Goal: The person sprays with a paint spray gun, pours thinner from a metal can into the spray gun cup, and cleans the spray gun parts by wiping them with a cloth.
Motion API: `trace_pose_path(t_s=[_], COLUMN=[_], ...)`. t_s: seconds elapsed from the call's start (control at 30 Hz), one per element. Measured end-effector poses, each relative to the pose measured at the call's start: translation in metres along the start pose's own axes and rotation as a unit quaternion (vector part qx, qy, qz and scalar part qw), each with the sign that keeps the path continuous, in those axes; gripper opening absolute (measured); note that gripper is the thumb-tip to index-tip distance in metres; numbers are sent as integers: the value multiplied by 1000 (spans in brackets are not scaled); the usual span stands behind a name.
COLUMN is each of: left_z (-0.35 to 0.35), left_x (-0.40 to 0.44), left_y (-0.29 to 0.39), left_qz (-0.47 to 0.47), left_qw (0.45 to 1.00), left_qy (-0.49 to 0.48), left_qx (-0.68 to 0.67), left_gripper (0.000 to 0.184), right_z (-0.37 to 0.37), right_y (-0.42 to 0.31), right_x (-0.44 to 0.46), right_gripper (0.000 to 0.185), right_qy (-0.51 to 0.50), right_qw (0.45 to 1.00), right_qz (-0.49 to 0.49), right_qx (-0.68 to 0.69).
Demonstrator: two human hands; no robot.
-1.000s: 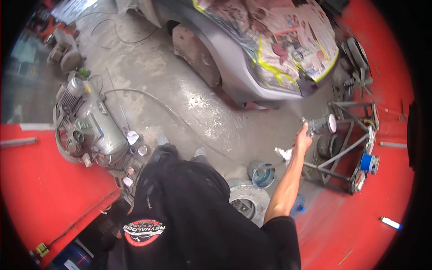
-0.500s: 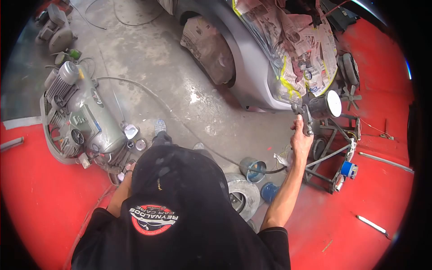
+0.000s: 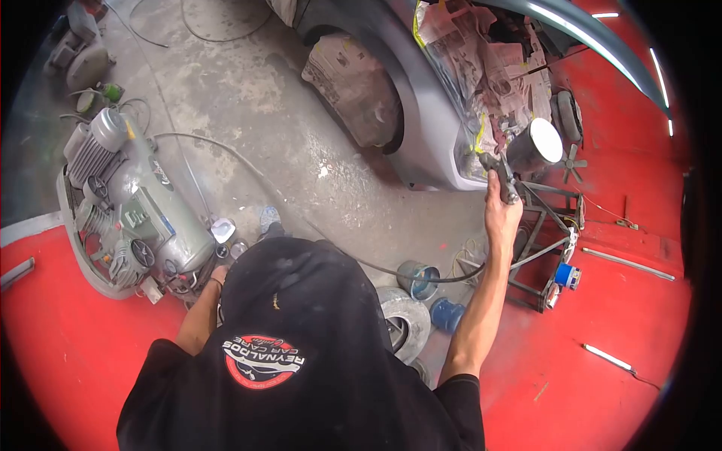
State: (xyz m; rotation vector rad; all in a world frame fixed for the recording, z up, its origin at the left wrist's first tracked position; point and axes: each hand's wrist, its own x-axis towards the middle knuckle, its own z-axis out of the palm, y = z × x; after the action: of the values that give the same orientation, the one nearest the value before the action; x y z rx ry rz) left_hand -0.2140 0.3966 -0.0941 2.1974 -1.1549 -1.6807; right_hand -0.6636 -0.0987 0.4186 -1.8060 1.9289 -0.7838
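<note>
My right hand (image 3: 502,214) is wrapped round the handle of a spray gun (image 3: 505,180), held out at arm's length. The gun's dark cup with a white round end (image 3: 544,140) tilts to the upper right. Just beyond it is the grey car fender (image 3: 429,113), with newspaper (image 3: 477,56) and yellow tape over the area beside it and more newspaper (image 3: 353,90) filling the wheel arch. My left hand (image 3: 220,272) is low beside my body, near small cups and the compressor; its fingers are too hidden to read.
A compressor (image 3: 169,225) stands at the left. A hose (image 3: 248,161) crosses the floor towards my right arm. Near my right side are a tire (image 3: 410,319), a bucket (image 3: 418,279), a blue container (image 3: 447,314) and a metal frame (image 3: 538,286). A raised curved panel (image 3: 594,41) overhangs the upper right.
My right hand has risen in view with the spray gun, whose cup has tilted up and right. My left arm has come into view at my side. The view has shifted, showing the raised panel.
</note>
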Motion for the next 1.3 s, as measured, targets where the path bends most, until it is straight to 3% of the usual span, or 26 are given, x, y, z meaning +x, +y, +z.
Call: trace_pose_path(t_s=[0.1, 0.23, 0.33, 0.57, 0.6, 0.67, 0.77, 0.87, 0.9, 1.0, 1.07, 1.13, 1.2, 1.23, 1.3], left_z=[-10, 36, 55, 60, 61, 61, 43, 73, 56, 35, 62, 79, 81, 78, 95], left_x=[-4, 24, 14, -1, 3, 10, -10, -9, -28, -73, -68, -75, -92, -100, -105], left_y=[15, -50, -66, -67, -71, -75, -31, -58, -31, 23, -6, -7, 19, 37, 40], left_qz=[20, 2, -32, -59, -21, 57, -58, -128, -122, -157, -166, -167, -188, -200, -188], left_qw=[999, 997, 996, 993, 998, 998, 998, 985, 991, 978, 976, 966, 977, 979, 979], left_qy=[-4, -19, -9, 24, 10, -8, -16, 13, 10, 20, -19, -37, -28, -21, -25], left_qx=[-42, -76, -85, -98, -52, 38, -20, -116, -62, -135, -141, -194, -93, -44, -73], left_gripper=[53, 54, 55, 58, 50, 35, 57, 55, 51, 45, 41, 42, 43, 43, 44], right_z=[9, 22, 24, 77, 88, 107, 132, 141, 140, 135, 131, 129, 130, 129, 127], right_y=[-22, 2, -4, -2, 8, 2, 12, 1, -4, -21, -20, 1, 25, 43, 67], right_x=[-2, 10, 4, -20, -21, -29, -29, -31, -29, -27, -27, -28, -32, -33, -37], right_gripper=[40, 42, 45, 43, 43, 45, 47, 44, 43, 37, 35, 38, 39, 43, 44], right_qy=[-12, 48, 52, 15, 2, -13, -35, -26, -21, -9, -19, -34, -44, -56, -59], right_qw=[1000, 994, 988, 1000, 1000, 992, 983, 991, 995, 998, 997, 994, 984, 986, 986], right_qz=[7, -66, 33, -1, 7, 15, 18, -12, -15, -63, -78, -56, -27, -3, 14], right_qx=[-19, -71, -142, 5, 4, -122, -179, -130, -97, -29, -18, -86, -170, -156, -154])
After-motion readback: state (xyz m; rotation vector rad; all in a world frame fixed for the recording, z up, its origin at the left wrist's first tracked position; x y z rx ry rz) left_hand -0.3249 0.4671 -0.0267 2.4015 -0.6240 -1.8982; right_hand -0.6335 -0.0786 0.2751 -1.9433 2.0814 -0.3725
